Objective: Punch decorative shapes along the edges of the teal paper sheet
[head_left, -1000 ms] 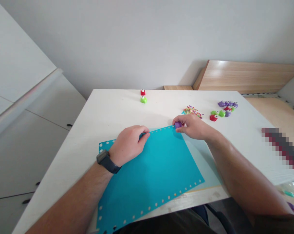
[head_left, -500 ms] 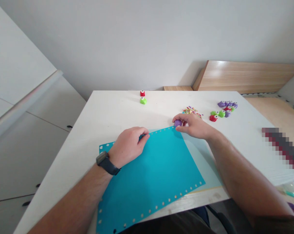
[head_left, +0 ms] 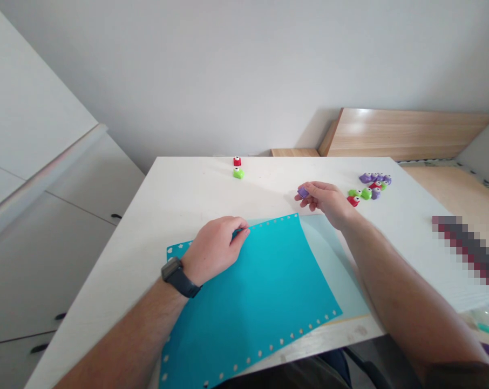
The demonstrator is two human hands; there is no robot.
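A blue sheet [head_left: 264, 275] with small shaped holes along its edges lies on the white table. My left hand [head_left: 218, 246], wearing a dark watch [head_left: 180, 276] on the wrist, is closed on the sheet's far edge, thumb and fingers pinched together. Just beyond the sheet's far right corner, my right hand [head_left: 325, 200] holds a small purple craft punch [head_left: 303, 192] between thumb and fingers, lifted clear of the sheet. Part of the punch is covered by the fingers.
At the table's far side sit a red punch [head_left: 237, 161] and a green punch [head_left: 238, 173]. Several purple, green and red punches [head_left: 366, 193] are grouped beyond my right forearm. A pale sheet [head_left: 333, 259] lies right of the blue one. A wooden headboard [head_left: 410, 135] stands behind.
My right hand has drawn the purple punch off the sheet's far right corner, up and away, and turned it. The scattered confetti is now hidden behind that hand. My left hand keeps its pinch.
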